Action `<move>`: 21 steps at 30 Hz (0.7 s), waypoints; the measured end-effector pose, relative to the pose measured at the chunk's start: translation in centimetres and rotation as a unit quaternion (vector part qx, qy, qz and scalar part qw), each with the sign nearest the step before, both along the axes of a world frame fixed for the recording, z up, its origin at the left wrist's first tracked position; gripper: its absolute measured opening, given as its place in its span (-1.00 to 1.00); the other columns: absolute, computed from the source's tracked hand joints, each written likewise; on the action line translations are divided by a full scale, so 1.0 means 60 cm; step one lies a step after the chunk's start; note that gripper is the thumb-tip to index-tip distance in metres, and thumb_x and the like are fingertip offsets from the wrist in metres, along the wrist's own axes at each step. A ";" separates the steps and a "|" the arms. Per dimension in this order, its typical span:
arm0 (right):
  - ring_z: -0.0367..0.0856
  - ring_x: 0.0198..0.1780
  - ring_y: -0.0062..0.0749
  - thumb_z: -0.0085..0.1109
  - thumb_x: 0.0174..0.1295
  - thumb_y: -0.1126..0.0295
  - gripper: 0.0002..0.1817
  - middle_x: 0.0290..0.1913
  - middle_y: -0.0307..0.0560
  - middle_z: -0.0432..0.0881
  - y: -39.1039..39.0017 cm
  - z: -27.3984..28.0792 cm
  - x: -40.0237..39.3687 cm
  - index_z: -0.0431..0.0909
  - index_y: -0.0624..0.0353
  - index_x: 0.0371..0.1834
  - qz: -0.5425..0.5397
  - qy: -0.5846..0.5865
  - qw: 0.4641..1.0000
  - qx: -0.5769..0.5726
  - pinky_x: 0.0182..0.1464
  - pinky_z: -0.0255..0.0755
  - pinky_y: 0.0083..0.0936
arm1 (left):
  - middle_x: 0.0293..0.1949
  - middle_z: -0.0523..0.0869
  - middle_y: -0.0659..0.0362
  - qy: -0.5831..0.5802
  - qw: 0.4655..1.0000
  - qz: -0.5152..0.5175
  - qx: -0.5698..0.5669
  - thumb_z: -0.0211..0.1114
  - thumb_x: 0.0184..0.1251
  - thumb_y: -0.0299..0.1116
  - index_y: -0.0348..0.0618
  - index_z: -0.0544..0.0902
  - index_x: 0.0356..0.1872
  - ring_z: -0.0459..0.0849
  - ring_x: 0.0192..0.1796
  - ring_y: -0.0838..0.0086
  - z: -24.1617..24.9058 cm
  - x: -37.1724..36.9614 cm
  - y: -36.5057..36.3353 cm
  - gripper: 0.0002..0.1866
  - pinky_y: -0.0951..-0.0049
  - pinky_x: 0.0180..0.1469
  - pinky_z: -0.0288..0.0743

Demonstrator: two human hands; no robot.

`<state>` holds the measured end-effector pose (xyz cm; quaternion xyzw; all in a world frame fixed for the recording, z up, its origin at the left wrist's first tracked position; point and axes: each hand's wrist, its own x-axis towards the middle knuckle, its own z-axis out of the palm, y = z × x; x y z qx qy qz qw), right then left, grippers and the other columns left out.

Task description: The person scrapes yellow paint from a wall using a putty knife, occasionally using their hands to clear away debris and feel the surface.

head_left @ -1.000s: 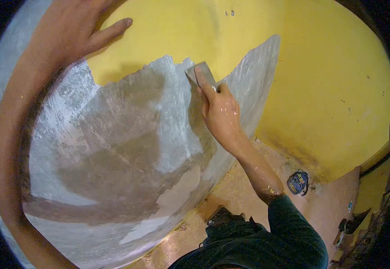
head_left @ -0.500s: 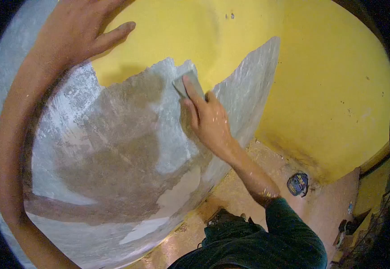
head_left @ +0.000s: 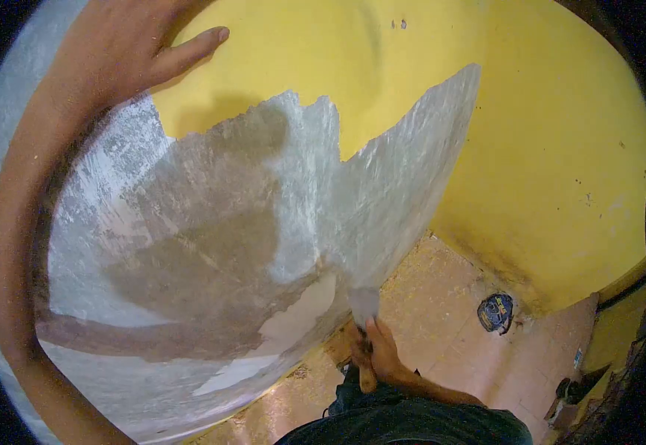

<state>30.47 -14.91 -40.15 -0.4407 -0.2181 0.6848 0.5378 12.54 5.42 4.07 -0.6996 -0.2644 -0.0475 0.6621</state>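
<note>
My right hand is closed around the handle of a scraper low on the wall, with the wide flat blade pointing up. The blade lies over the wall's lower right part; whether it touches is hard to tell. Against the upper left of the wall rests my left hand, open, its thumb stretched out over yellow paint and its fingertips cut off by the frame. Between the hands spreads a bare grey patch with a jagged border against the yellow paint. My left arm's shadow darkens part of it.
A second yellow wall meets this one at the right. On the tiled floor lies a dark blue bag-like item with yellow lettering, near the wall's stained base. Yellow flakes are scattered along the floor edge. Dark items sit at the far right.
My right hand has moved down with the scraper, from the jagged paint border to the wall's lower edge. My left hand stays in nearly the same place on the wall.
</note>
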 end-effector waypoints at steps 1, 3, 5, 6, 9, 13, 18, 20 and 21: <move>0.38 -0.58 -0.46 -0.03 0.67 -0.13 -0.53 -0.47 -0.25 0.42 -0.036 -0.014 0.006 0.44 0.09 -0.11 0.017 0.010 1.000 -0.016 -0.45 0.38 -0.46 | 0.64 0.28 -0.21 -0.014 1.000 -0.016 -0.023 0.04 0.53 0.21 -0.12 0.40 0.59 0.13 0.72 -0.06 -0.001 0.004 -0.006 -0.21 -0.20 0.74 -0.06; 0.40 -0.58 -0.43 -0.02 0.65 -0.16 -0.50 -0.44 -0.21 0.46 -0.093 -0.074 0.029 0.45 0.12 -0.06 0.023 -0.018 0.999 -0.017 -0.44 0.42 -0.43 | 0.64 0.28 -0.20 -0.015 1.000 -0.016 -0.020 0.04 0.52 0.21 -0.12 0.41 0.59 0.13 0.72 -0.06 -0.002 0.006 -0.005 -0.21 -0.20 0.74 -0.07; 0.56 -0.48 -0.35 -0.03 0.65 -0.16 -0.43 -0.30 -0.08 0.60 -0.121 -0.072 0.080 0.46 0.22 0.19 0.037 0.028 0.999 0.021 -0.31 0.57 -0.31 | 0.64 0.28 -0.20 -0.022 0.999 -0.011 -0.021 0.04 0.52 0.21 -0.11 0.41 0.59 0.13 0.72 -0.06 0.000 0.001 0.007 -0.21 -0.20 0.74 -0.07; 0.56 -0.48 -0.35 -0.03 0.65 -0.16 -0.43 -0.30 -0.08 0.60 -0.123 -0.060 0.090 0.46 0.22 0.19 0.041 0.025 0.999 0.017 -0.31 0.57 -0.31 | 0.64 0.28 -0.19 -0.007 1.000 -0.026 -0.013 0.04 0.53 0.21 -0.11 0.41 0.59 0.13 0.72 -0.06 0.005 -0.001 0.015 -0.21 -0.20 0.74 -0.08; 0.68 -0.35 -0.29 -0.13 0.68 -0.08 -0.47 -0.35 -0.05 0.69 -0.103 -0.036 0.110 0.59 0.20 -0.08 0.055 0.017 0.998 0.026 -0.24 0.60 -0.25 | 0.65 0.28 -0.18 0.005 0.999 -0.041 -0.016 0.03 0.54 0.20 -0.11 0.41 0.59 0.13 0.72 -0.06 0.012 -0.007 0.019 -0.22 -0.20 0.75 -0.10; 0.74 -0.19 -0.21 -0.05 0.68 -0.05 -0.43 -0.04 0.00 0.71 -0.076 -0.021 0.095 0.41 0.26 0.37 0.132 0.168 0.974 -0.068 -0.08 0.68 -0.22 | 0.65 0.28 -0.18 0.000 0.998 -0.035 -0.042 0.02 0.55 0.21 -0.11 0.41 0.59 0.11 0.73 -0.05 0.011 -0.007 0.019 -0.22 -0.20 0.75 -0.12; 0.75 -0.19 -0.27 -0.05 0.68 -0.09 -0.43 -0.03 0.00 0.72 -0.070 0.001 0.077 0.48 0.26 0.28 0.289 0.085 0.952 -0.047 -0.14 0.66 -0.31 | 0.65 0.27 -0.18 0.004 0.998 -0.033 -0.050 0.00 0.57 0.20 -0.11 0.40 0.59 0.10 0.73 -0.04 0.014 -0.010 0.018 -0.23 -0.20 0.75 -0.13; 0.74 -0.21 -0.30 -0.04 0.67 -0.13 -0.41 -0.04 0.00 0.72 -0.089 0.013 0.072 0.50 0.26 0.27 0.288 0.116 0.949 -0.056 -0.17 0.64 -0.34 | 0.65 0.27 -0.18 0.033 0.996 -0.055 -0.055 0.00 0.57 0.19 -0.12 0.40 0.59 0.09 0.74 -0.04 0.018 -0.014 0.024 -0.24 -0.19 0.76 -0.14; 0.73 -0.24 -0.33 -0.04 0.65 -0.17 -0.38 -0.06 0.01 0.72 -0.098 0.012 0.066 0.51 0.25 0.25 0.285 0.150 0.945 -0.060 -0.20 0.62 -0.38 | 0.65 0.27 -0.18 0.033 0.997 -0.054 -0.054 0.00 0.57 0.19 -0.12 0.40 0.59 0.09 0.74 -0.04 0.019 -0.014 0.022 -0.24 -0.19 0.76 -0.14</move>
